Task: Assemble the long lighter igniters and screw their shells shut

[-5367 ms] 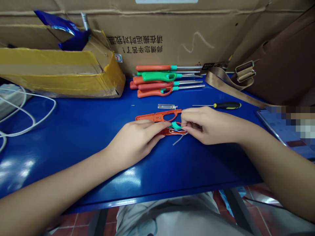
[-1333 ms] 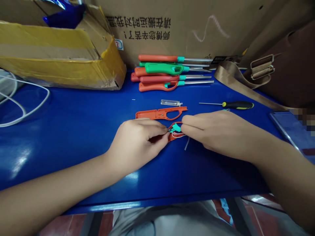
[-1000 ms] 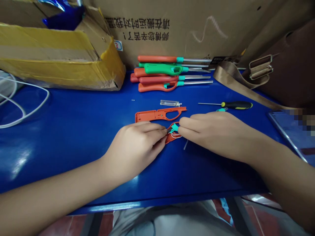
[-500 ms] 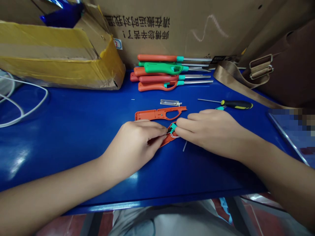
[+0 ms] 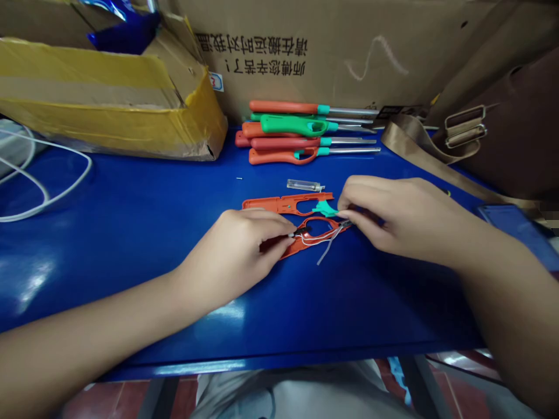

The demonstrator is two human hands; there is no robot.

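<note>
My left hand (image 5: pixel 248 247) is closed in a pinch on a small black part (image 5: pixel 301 231) with thin white wires (image 5: pixel 321 239). Under it lies one orange lighter shell half (image 5: pixel 293 249), partly covered by the fingers. My right hand (image 5: pixel 406 218) pinches a teal trigger piece (image 5: pixel 324 209) between thumb and finger, just right of the shell's finger loop. The other orange shell half (image 5: pixel 267 205) lies behind, open side up. A clear fuel tank (image 5: pixel 303 185) rests beyond that. A thin clear tube (image 5: pixel 324 254) sticks out toward me.
Several assembled long-nosed lighters (image 5: pixel 288 142) are piled at the back. A taped cardboard box (image 5: pixel 131 125) stands at back left, near a white cable (image 5: pixel 85 174). A brown strap (image 5: pixel 430 160) and a phone-like slab (image 5: pixel 515 230) lie right. A tiny pin (image 5: pixel 239 178) lies mid-table.
My right hand has moved right and up, taking the teal trigger away from the black part and shell. It now covers most of the screwdriver. My left hand keeps its pinch.
</note>
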